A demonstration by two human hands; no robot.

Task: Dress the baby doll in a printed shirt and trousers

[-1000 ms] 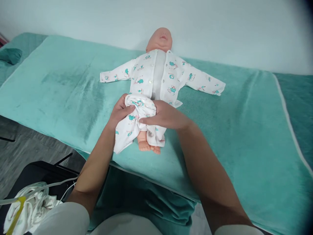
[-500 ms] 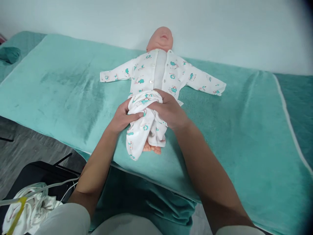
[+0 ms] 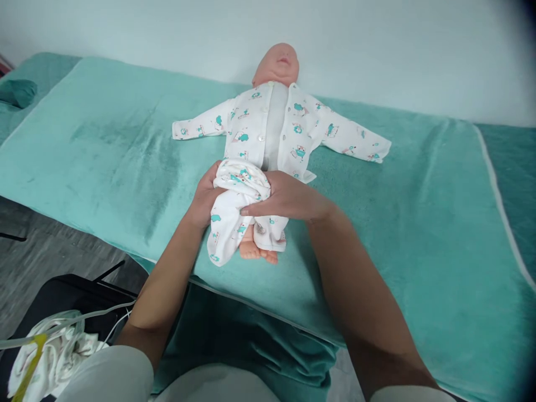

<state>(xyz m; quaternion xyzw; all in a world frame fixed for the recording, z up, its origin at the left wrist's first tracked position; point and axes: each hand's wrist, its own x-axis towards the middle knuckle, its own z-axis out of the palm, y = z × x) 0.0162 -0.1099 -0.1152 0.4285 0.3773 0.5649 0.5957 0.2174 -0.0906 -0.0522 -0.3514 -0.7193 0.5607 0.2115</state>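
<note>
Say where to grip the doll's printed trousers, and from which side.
Grip the trousers by the bunched waistband at both hips, coming from the foot end. The doll lies on its back, feet toward the person, and the fabric gathers thickest there, where left hand and right hand hold it. The loose leg hangs limp: probably a poor hold.

We record: doll, hips and thighs hidden under bunched trousers; left hand, fingertips tucked behind that cloth; white bundle, cut off by the lower-left edge.
</note>
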